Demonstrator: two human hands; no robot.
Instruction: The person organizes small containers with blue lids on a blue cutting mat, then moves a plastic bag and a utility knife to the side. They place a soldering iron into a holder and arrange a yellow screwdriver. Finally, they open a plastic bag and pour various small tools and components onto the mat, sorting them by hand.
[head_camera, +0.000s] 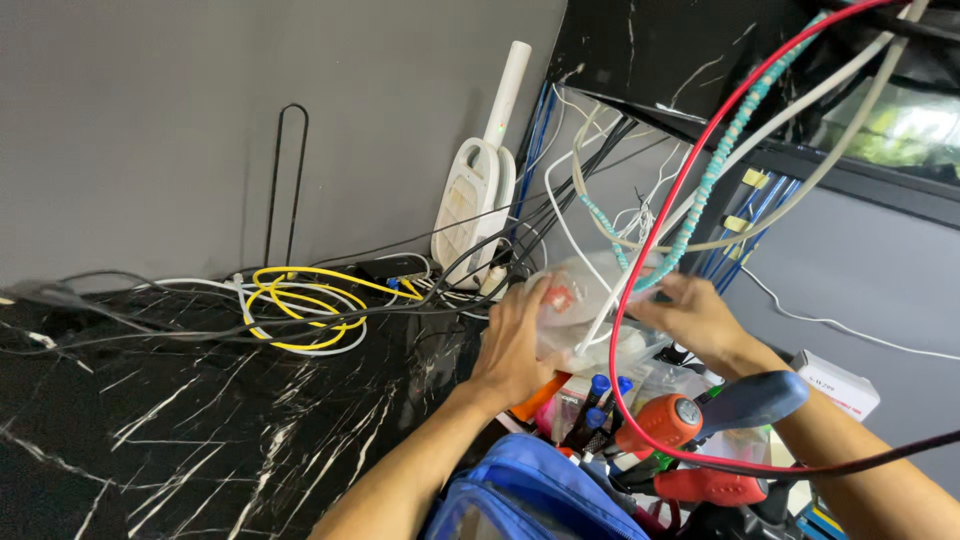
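Observation:
Both of my hands hold a clear plastic bag (590, 300) with small white and red parts inside, above an open tool bag. My left hand (515, 340) grips the bag's left side. My right hand (695, 315) pinches its right side. A red cable (680, 190), a white cable (610, 305) and a teal-beaded cable (715, 165) hang across the bag and my right hand.
A blue tool bag (530, 495) with screwdrivers, one orange-and-blue handled (710, 410), sits below. A white router (475, 200) leans on the grey wall. Yellow cable coils (300, 305) and black wires lie on the black marble counter (150, 430). A white box (840, 385) rests at right.

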